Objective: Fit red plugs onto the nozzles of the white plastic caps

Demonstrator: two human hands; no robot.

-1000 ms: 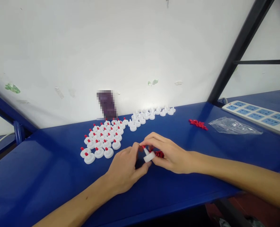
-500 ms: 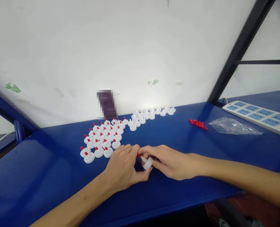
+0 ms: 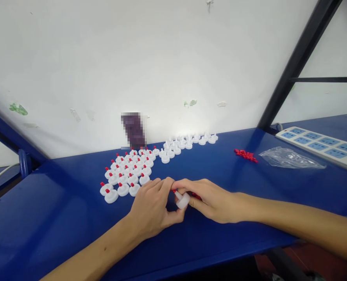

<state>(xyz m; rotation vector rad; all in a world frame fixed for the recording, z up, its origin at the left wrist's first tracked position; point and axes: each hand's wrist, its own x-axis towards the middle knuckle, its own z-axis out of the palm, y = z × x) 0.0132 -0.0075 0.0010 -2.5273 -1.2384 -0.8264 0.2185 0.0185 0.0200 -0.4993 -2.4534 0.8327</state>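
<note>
Between my two hands is a white nozzle cap (image 3: 183,201), tilted, with its narrow spout pointing up and left. A small red tip cap (image 3: 174,191) sits at the spout's end. My left hand (image 3: 151,203) is closed on the nozzle cap, its thumb under the round base. From the other side my right hand (image 3: 217,200) is closed too, its forefinger pressed at the red tip cap and its thumb near the base. Several red tip caps (image 3: 195,196) show under the right palm; whether they are held or lie on the table I cannot tell.
White nozzle caps with red tips (image 3: 111,196) stand grouped on the blue table (image 3: 59,218) at the left. Plain white ones (image 3: 165,159) stand along the wall. Rightward lie a pile of red tip caps (image 3: 246,155), a clear plastic bag (image 3: 290,158) and a power strip (image 3: 320,146).
The nozzle cap has shifted very slightly up and left between my fingers. More of the red tip caps shows beneath my right palm. The view has moved a little.
</note>
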